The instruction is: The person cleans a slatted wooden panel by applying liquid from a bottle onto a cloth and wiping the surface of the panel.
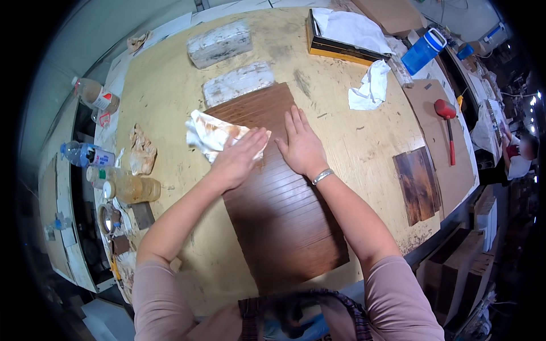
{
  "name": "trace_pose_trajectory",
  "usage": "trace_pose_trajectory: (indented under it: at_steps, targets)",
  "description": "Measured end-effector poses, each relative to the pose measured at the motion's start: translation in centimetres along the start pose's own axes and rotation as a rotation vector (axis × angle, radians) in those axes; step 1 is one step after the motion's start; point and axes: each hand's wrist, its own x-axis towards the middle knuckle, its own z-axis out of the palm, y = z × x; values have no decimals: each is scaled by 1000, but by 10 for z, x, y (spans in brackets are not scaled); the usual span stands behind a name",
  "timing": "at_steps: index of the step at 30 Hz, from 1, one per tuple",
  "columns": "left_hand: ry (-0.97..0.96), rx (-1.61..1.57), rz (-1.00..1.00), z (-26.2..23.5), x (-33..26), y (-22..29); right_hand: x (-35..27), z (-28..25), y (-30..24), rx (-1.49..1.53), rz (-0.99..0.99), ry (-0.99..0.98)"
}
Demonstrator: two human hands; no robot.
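Board's hidden parts: the white cloth with brown stains and both hands cover patches of the grooved, dark-brown wooden board; shadow dulls the grooves lower down.
Board's far end: it overlaps the nearer white, plastic-wrapped block in view; whether it rests on that block, I cannot tell.
Right rim: a blurred person in a white top, partly cut off by the dark fisheye edge.
Left hand: palm down, open, fingers extended together over the cloth; its fingertips' contact underneath is hard to make out.
Right hand: open, laid flat, thumb spread, a silver metal bracelet at the wrist.
Board's place: on the pale yellow bench, beneath both hands and extending from them toward the person's body.
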Motion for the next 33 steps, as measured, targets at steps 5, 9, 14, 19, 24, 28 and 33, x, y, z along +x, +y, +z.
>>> trace_pose_trajectory:
  at_steps: [5,9,14,19,24,28,33]
  targets:
    - [247,308,46,-15,62,-70,0,-4,-5,29,-1,-3]
    - [13,322,382,23,36,1,1,-7,0,39,24,-26]
    - [190,328,106,0,104,-18,0,-5,0,174,132,4]
    - [37,275,293,17,126,4,-1,-3,5,163,175,11]
    - [168,330,405,45,138,3,0,-10,-2,208,194,-45]
    - [165,358,127,24,150,-4,-2,-7,-1,208,174,-18]
    - [160,302,249,29,109,2,-3,7,-1,119,138,67]
